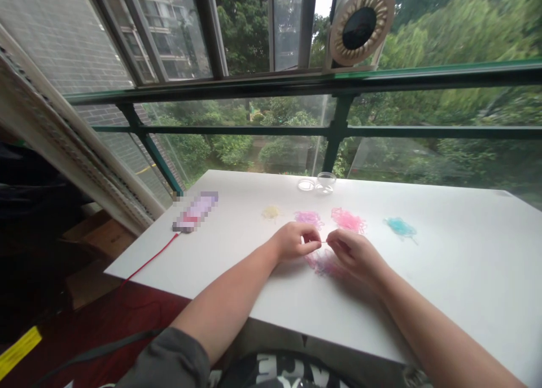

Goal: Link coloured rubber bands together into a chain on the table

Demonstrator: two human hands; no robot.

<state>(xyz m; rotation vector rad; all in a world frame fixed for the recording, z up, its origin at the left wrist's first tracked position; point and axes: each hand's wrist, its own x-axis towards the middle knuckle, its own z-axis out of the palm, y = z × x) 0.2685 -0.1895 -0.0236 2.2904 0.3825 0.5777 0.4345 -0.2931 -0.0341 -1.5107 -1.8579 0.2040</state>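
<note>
— So, what are the hands doing?

— Both are pinched shut on one thin band [324, 242], stretched short between them. The left hand [294, 241] grips its left end with thumb and fingers, and the right hand [353, 251] grips the other end the same way.

— Where is that band?

— Just above the bench [466, 275], right over a mixed pile [324, 262] of pink and purple bands that lies under the hands.

— Other piles?

— Four, in a row beyond the mixed pile. From left: a yellow pile [271, 212], a purple pile [309, 217], a pink pile [348, 220] and a teal pile [400, 227]. The purple and pink ones sit just beyond the hands; the teal one is well apart, to the right.

— Anything behind that row?

— A clear dish [326, 179] and its lid [305, 184], side by side near the far edge.

— And to the left of the mixed pile?

— A blurred flat device [195, 212] near the bench's left edge, with a red cable [152, 258] running off the edge from it.
</note>
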